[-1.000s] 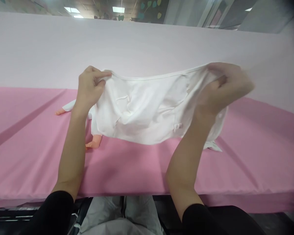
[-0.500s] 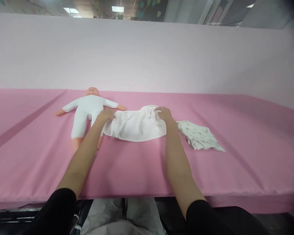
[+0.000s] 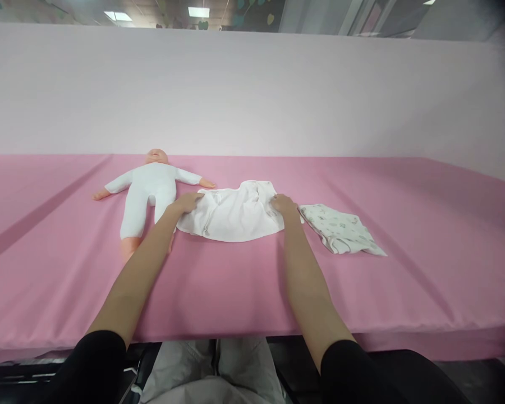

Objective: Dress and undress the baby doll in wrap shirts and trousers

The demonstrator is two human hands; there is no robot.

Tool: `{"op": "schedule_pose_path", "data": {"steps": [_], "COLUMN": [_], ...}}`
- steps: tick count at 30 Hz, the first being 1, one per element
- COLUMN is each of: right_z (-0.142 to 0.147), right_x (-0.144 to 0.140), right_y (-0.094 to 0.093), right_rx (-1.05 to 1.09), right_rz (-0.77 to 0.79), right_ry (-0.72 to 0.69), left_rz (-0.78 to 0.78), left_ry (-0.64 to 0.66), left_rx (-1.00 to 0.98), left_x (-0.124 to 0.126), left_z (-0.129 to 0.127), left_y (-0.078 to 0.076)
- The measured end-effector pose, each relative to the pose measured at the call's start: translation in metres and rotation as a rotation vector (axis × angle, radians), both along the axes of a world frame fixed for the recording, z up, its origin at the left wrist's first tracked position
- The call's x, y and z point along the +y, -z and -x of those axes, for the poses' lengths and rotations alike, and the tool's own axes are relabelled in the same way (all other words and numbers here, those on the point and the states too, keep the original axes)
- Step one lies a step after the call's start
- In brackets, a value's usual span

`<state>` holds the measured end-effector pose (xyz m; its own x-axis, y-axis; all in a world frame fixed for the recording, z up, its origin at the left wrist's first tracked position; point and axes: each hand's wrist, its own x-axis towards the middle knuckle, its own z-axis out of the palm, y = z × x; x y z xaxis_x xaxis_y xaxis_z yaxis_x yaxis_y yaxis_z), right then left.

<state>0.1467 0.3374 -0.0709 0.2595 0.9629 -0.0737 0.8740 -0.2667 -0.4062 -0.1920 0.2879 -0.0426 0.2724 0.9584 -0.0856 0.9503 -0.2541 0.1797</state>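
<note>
A piece of white cloth clothing (image 3: 239, 216) lies spread and slightly wrinkled on the pink covering; I cannot tell which garment it is. My left hand (image 3: 187, 203) is at its upper left edge, fingers pointing right and closed on the fabric. At the right side, the curled fingers of my right hand (image 3: 284, 203) pinch the same cloth. To the left, a baby doll (image 3: 151, 185) in a white body suit rests on its back, arms out, one lower leg partly hidden behind my left forearm.
Right of my right hand lies a folded, pale printed cloth (image 3: 340, 229). The pink covering (image 3: 425, 247) spans the table, its front edge close to my lap. Behind it rises a plain white wall or panel (image 3: 252, 90).
My left hand has slid slightly right onto the cloth. The fingers of my right hand have drawn in and curled, and that hand sits a little lower on the cloth's right side.
</note>
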Motion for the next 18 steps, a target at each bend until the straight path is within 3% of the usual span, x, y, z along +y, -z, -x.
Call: {"op": "schedule_pose_path", "data": {"steps": [10, 14, 18], "right_z": [-0.007, -0.019, -0.027], "right_x": [0.004, 0.005, 0.007], "right_y": [0.009, 0.015, 0.014], "right_rx": [-0.051, 0.048, 0.119], "right_rz": [-0.085, -0.224, -0.248], "right_ry": [0.14, 0.181, 0.267], "left_rz": [-0.066, -0.105, -0.15], "left_ry": [-0.245, -0.256, -0.235], "left_rx": [0.187, 0.244, 0.291], "left_x": [0.014, 0.016, 0.014], "left_z": [-0.011, -0.008, -0.005], "left_y": [0.019, 0.022, 0.018]}}
